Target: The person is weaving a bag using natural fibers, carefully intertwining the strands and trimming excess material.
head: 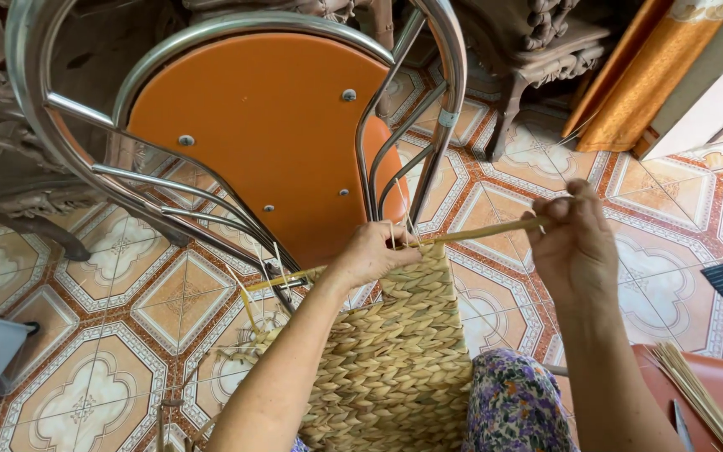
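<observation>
**Two hands working a straw strand at the top edge of a woven panel**

A person is looking down at their own two bare hands over a patterned tile floor (127, 318). The left hand (374, 251) is pressing down on the far edge of a woven straw panel (399, 351), its fingers curled closed over the weave where a strand leaves it. The panel is lying across the person's lap, running from the floral fabric (512, 402) near the camera away toward the hands.

The right hand (575, 243) is pinching the far end of a single pale straw strand (479, 232), thumb and fingers closed on it. The strand is stretching taut between the two hands, its long axis running left to right and rising slightly toward the right. The hands are apart, joined only by this strand. The left hand is sitting right at the panel's edge; the right is hovering to the side, clear of the weave.

Beyond the hands, an orange chair with a chrome tube frame (261, 125) is lying tipped over. A bundle of loose straw stalks (696, 385) is resting at the near right.
</observation>
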